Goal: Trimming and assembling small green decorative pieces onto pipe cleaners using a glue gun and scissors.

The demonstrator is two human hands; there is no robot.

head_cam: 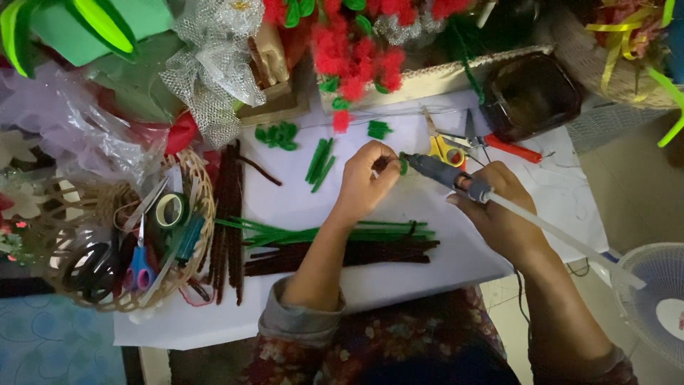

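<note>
Head view: the right hand is wrapped around a glue gun, forearm angled in from the lower right, nozzle aimed left. The left hand, wrist bent, pinches a small green piece at the nozzle tip. Green and brown stems lie just below both hands.

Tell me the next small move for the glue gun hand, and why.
Probably press a small dab of glue: the right hand holds the glue gun with its nozzle right at the small green piece pinched in the left hand fingers, above the white sheet.
</note>
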